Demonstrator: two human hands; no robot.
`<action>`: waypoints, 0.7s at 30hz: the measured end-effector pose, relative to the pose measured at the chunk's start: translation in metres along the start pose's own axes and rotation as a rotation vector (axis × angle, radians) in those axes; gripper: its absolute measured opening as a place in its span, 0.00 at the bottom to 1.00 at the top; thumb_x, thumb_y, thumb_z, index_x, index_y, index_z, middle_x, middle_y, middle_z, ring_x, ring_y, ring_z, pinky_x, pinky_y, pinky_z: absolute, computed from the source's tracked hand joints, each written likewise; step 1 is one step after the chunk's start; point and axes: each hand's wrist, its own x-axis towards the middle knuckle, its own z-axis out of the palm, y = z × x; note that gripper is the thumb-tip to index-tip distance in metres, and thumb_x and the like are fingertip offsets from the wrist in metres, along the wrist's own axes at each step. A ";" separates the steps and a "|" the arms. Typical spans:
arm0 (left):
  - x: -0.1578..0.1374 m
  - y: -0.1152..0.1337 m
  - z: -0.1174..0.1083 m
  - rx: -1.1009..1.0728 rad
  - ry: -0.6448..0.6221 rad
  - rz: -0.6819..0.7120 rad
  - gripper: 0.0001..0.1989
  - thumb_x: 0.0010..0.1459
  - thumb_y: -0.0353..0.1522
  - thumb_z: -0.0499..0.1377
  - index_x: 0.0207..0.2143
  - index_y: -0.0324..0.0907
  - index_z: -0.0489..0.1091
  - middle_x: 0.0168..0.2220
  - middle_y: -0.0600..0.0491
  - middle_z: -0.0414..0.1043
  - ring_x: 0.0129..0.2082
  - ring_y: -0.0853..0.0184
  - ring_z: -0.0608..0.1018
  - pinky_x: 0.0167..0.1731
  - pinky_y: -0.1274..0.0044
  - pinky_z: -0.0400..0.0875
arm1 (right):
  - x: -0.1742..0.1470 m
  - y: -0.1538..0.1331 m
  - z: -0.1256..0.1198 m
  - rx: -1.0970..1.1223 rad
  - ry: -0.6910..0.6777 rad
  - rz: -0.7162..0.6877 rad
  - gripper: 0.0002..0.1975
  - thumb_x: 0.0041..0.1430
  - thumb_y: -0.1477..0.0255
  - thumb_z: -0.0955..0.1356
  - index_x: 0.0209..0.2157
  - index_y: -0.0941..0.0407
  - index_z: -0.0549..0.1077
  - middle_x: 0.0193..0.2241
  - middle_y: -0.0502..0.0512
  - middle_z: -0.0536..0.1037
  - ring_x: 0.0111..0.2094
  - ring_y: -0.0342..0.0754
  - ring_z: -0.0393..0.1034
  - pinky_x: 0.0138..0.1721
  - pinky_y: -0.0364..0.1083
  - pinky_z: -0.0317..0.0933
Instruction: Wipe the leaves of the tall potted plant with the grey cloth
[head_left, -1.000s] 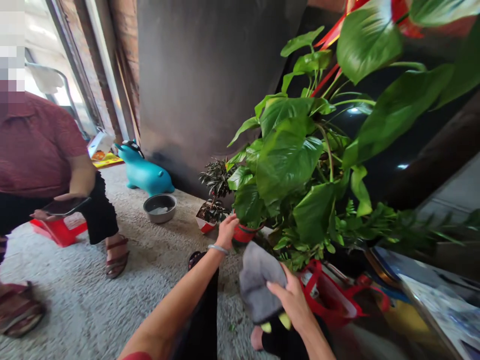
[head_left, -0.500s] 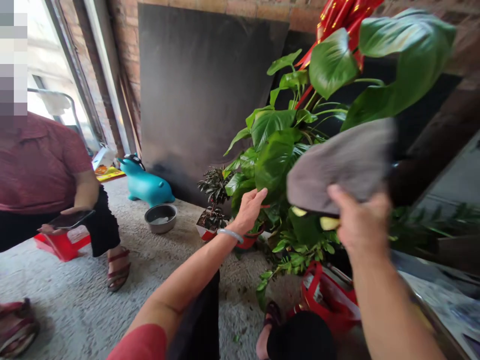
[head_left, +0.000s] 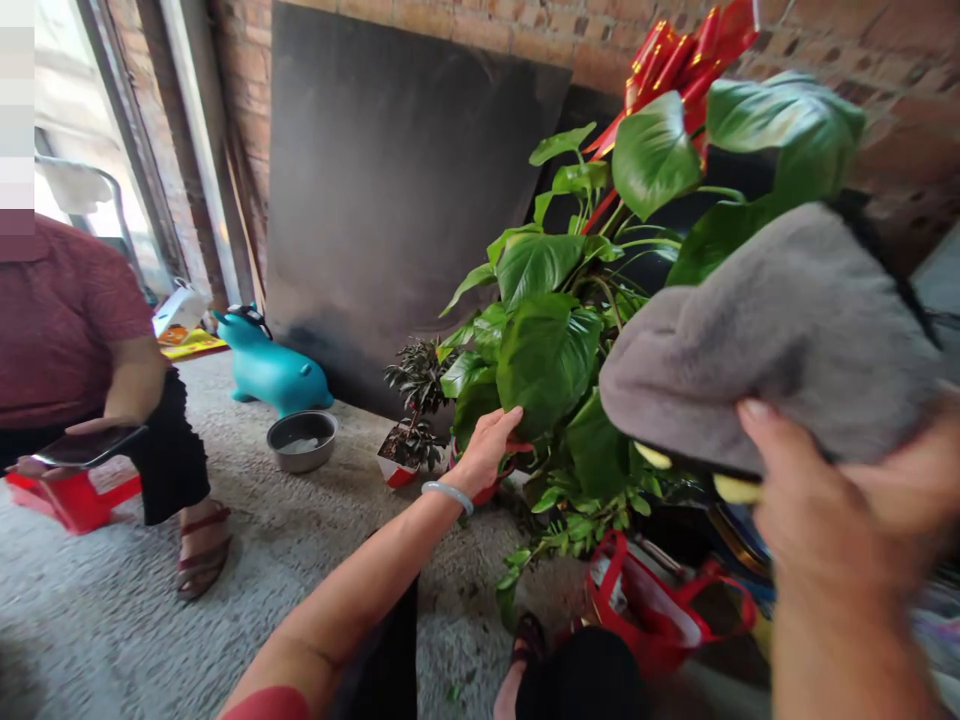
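My left hand [head_left: 487, 452], with a pale bracelet at the wrist, reaches to a large potted plant with broad green leaves. Its thumb lies over the lower edge of one big glossy leaf [head_left: 547, 355], with the fingers partly hidden behind it. At the right, my right hand [head_left: 817, 490] grips a thick grey plush cloth [head_left: 780, 330], thumb on its near face. The cloth has a dark edge, and small yellow bits show beneath it. It hangs in front of the plant's right side, apart from the held leaf. Motion blurs the right hand.
A red bag [head_left: 652, 610] stands below the plant. Left of the plant are a small dark-leaved pot plant [head_left: 412, 410], a grey basin [head_left: 301, 445] and a teal animal toy [head_left: 274, 365]. A seated person [head_left: 75, 340] holds a phone. A dark board [head_left: 405, 190] leans on the brick wall.
My right hand and the grey cloth have moved right, and more of the cloth's face shows. My left hand stays at the leaf. The view has shifted slightly.
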 end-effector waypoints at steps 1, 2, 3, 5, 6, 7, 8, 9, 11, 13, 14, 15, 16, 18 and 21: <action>-0.001 -0.002 0.002 0.004 -0.011 -0.005 0.19 0.52 0.45 0.71 0.36 0.38 0.79 0.36 0.46 0.80 0.37 0.60 0.80 0.32 0.73 0.79 | 0.000 -0.004 0.020 0.062 -0.008 -0.010 0.32 0.45 0.57 0.76 0.51 0.56 0.78 0.43 0.63 0.83 0.43 0.63 0.78 0.48 0.61 0.71; -0.002 -0.002 0.002 0.007 -0.008 -0.002 0.19 0.51 0.45 0.70 0.35 0.38 0.79 0.35 0.47 0.80 0.36 0.60 0.79 0.32 0.73 0.78 | -0.006 -0.007 0.036 0.128 -0.111 -0.004 0.30 0.47 0.58 0.74 0.51 0.58 0.77 0.43 0.64 0.82 0.43 0.62 0.78 0.49 0.61 0.70; -0.002 -0.002 0.001 0.009 0.000 0.010 0.17 0.51 0.44 0.70 0.34 0.39 0.79 0.34 0.48 0.79 0.36 0.61 0.78 0.32 0.74 0.78 | -0.018 -0.008 0.048 0.174 -0.286 0.003 0.27 0.50 0.59 0.72 0.50 0.59 0.77 0.43 0.65 0.83 0.44 0.62 0.78 0.50 0.60 0.70; 0.000 0.000 -0.004 0.019 0.027 0.040 0.15 0.50 0.42 0.71 0.31 0.39 0.77 0.32 0.50 0.78 0.35 0.63 0.77 0.33 0.75 0.77 | -0.053 -0.005 0.053 0.219 -0.733 0.008 0.23 0.54 0.63 0.69 0.50 0.58 0.77 0.46 0.65 0.83 0.46 0.61 0.78 0.54 0.60 0.69; 0.002 0.001 -0.008 0.025 0.050 0.053 0.15 0.50 0.42 0.71 0.31 0.40 0.77 0.33 0.50 0.79 0.36 0.63 0.77 0.33 0.76 0.76 | -0.071 -0.001 0.046 0.233 -0.943 0.012 0.23 0.54 0.66 0.68 0.51 0.56 0.78 0.48 0.64 0.83 0.48 0.61 0.78 0.56 0.60 0.68; 0.004 0.002 -0.013 0.030 0.068 0.062 0.15 0.50 0.42 0.71 0.32 0.39 0.77 0.35 0.49 0.79 0.37 0.63 0.78 0.34 0.76 0.76 | -0.087 0.005 0.033 0.250 -1.105 0.025 0.24 0.54 0.68 0.67 0.53 0.54 0.78 0.51 0.62 0.82 0.51 0.61 0.78 0.59 0.60 0.67; 0.006 0.002 -0.018 0.033 0.081 0.065 0.16 0.50 0.42 0.71 0.34 0.40 0.78 0.37 0.49 0.80 0.40 0.61 0.78 0.36 0.75 0.77 | -0.099 0.011 0.017 0.273 -1.207 0.057 0.25 0.54 0.69 0.67 0.54 0.53 0.79 0.53 0.61 0.82 0.54 0.61 0.77 0.60 0.59 0.66; 0.007 0.002 -0.023 0.035 0.090 0.064 0.17 0.51 0.43 0.71 0.36 0.40 0.79 0.40 0.48 0.81 0.42 0.60 0.79 0.37 0.74 0.77 | -0.104 0.017 0.000 0.292 -1.252 0.102 0.25 0.54 0.70 0.67 0.55 0.51 0.79 0.54 0.59 0.81 0.56 0.61 0.76 0.61 0.59 0.66; 0.009 -0.001 -0.028 0.032 0.089 0.051 0.19 0.52 0.44 0.70 0.39 0.40 0.79 0.43 0.46 0.81 0.44 0.58 0.79 0.39 0.73 0.78 | -0.094 0.025 -0.030 0.274 -1.168 0.176 0.24 0.54 0.66 0.69 0.53 0.50 0.80 0.50 0.56 0.83 0.53 0.60 0.78 0.58 0.57 0.69; 0.008 -0.006 -0.027 0.025 0.064 0.033 0.19 0.52 0.44 0.70 0.39 0.40 0.79 0.42 0.45 0.81 0.42 0.57 0.80 0.37 0.72 0.78 | -0.064 0.027 -0.042 0.153 -0.851 0.156 0.23 0.53 0.59 0.72 0.51 0.49 0.81 0.43 0.56 0.85 0.44 0.60 0.80 0.50 0.56 0.73; 0.007 -0.008 -0.024 0.021 0.058 0.021 0.18 0.52 0.44 0.70 0.38 0.39 0.79 0.42 0.45 0.81 0.40 0.58 0.81 0.37 0.71 0.78 | -0.047 0.024 -0.039 0.079 -0.642 0.113 0.25 0.50 0.57 0.74 0.50 0.49 0.81 0.40 0.55 0.84 0.40 0.59 0.79 0.46 0.56 0.73; 0.006 -0.010 -0.020 0.017 0.052 0.010 0.18 0.53 0.44 0.70 0.38 0.39 0.79 0.41 0.44 0.81 0.39 0.58 0.81 0.36 0.70 0.78 | -0.031 0.020 -0.031 0.028 -0.430 0.063 0.26 0.48 0.56 0.75 0.50 0.50 0.80 0.38 0.56 0.84 0.38 0.59 0.79 0.44 0.56 0.72; 0.005 -0.011 -0.016 0.015 0.049 0.001 0.17 0.53 0.44 0.70 0.37 0.40 0.78 0.41 0.44 0.80 0.38 0.58 0.81 0.37 0.70 0.78 | -0.020 0.015 -0.018 0.017 -0.242 0.022 0.26 0.47 0.57 0.76 0.49 0.51 0.79 0.38 0.56 0.83 0.38 0.59 0.78 0.44 0.56 0.71; 0.002 -0.012 -0.008 0.021 0.040 -0.010 0.16 0.54 0.43 0.69 0.36 0.40 0.78 0.39 0.45 0.79 0.37 0.58 0.81 0.38 0.68 0.78 | -0.014 0.003 0.013 0.085 -0.087 -0.012 0.23 0.50 0.60 0.75 0.47 0.53 0.77 0.41 0.59 0.82 0.42 0.59 0.77 0.47 0.56 0.70; -0.001 -0.012 -0.011 0.072 0.057 0.005 0.13 0.53 0.41 0.70 0.32 0.40 0.76 0.33 0.49 0.77 0.34 0.60 0.79 0.37 0.70 0.76 | -0.051 -0.003 0.049 0.224 -0.472 -0.001 0.17 0.57 0.64 0.69 0.47 0.55 0.75 0.45 0.64 0.82 0.48 0.61 0.77 0.53 0.57 0.69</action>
